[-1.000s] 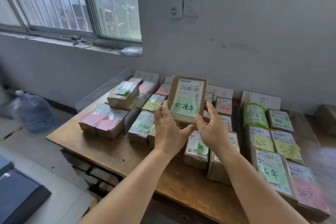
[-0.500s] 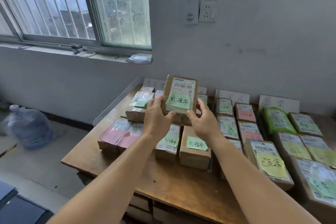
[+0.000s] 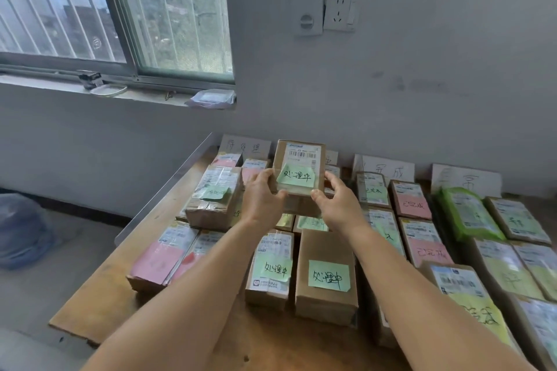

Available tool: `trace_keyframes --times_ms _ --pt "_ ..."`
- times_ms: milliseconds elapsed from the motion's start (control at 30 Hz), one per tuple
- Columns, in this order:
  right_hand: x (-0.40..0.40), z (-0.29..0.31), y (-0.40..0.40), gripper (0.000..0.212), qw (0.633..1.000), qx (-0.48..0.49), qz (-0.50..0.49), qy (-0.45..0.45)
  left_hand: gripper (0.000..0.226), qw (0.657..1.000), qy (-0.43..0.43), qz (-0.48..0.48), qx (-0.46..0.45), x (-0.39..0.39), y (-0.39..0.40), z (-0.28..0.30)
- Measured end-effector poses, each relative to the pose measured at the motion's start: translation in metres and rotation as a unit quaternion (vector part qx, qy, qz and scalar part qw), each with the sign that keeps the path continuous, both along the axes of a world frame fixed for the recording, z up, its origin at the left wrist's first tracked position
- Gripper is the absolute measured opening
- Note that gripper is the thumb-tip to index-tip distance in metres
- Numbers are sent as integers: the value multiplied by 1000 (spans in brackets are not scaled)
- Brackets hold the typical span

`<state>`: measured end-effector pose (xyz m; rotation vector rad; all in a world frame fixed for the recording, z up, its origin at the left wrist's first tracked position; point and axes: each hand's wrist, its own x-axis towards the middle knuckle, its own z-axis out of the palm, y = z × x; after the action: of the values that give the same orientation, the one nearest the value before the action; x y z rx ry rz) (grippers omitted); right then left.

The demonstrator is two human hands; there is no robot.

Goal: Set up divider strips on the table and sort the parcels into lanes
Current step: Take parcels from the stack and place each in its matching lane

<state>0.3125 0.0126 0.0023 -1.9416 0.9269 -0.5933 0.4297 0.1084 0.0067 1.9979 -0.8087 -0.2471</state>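
I hold a small cardboard parcel (image 3: 298, 166) with a barcode label and a green handwritten note, raised above the second lane near the back of the wooden table (image 3: 108, 289). My left hand (image 3: 259, 199) grips its lower left edge and my right hand (image 3: 337, 205) grips its lower right corner. Below it lie two green-noted parcels (image 3: 327, 277) in the same lane. Parcels with pink notes (image 3: 159, 259) fill the left lane. Paper lane signs (image 3: 388, 169) stand against the wall. Any divider strips are mostly hidden between the rows.
A stack of taped parcels (image 3: 214, 199) sits left of my hands. Parcels with pink, yellow and green notes (image 3: 422, 226) cover the right side, including a green bag (image 3: 464, 211). A metal rail (image 3: 162, 193) runs along the table's left edge. A water jug (image 3: 21, 229) stands on the floor.
Both hands have carried the parcel farther back and slightly lower toward the rear of the second lane. My view has shifted closer to the table.
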Motion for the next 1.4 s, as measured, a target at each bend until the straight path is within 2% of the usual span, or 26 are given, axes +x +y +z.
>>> trace_keyframes --times_ms 167,367,600,733,867,1033,1133,1233,1400 --pt "17 -14 -34 58 999 16 26 28 23 999 13 21 34 15 -32 -18" --pt "26 -37 -58 51 993 10 50 106 12 994 10 27 106 19 -44 -40" --pt "24 -57 -60 39 990 13 65 127 24 987 -7 10 160 13 -45 -47" --pt "19 -56 -57 44 985 -22 93 143 48 971 -54 -7 231 2 -45 -42" --pt "6 -51 -48 61 973 -111 113 169 75 944 -135 -31 300 -13 -35 -39" --pt "-30 -43 -30 79 938 -230 123 229 71 913 -257 -59 312 -50 -11 -29" --pt "-64 -37 -16 81 927 -258 117 245 67 910 -279 -63 299 -80 5 -21" --pt "-106 -32 -3 81 918 -275 109 262 72 911 -289 -72 285 -118 21 -14" --pt "-182 -24 17 81 922 -290 76 243 78 918 -284 -89 263 -184 41 -3"
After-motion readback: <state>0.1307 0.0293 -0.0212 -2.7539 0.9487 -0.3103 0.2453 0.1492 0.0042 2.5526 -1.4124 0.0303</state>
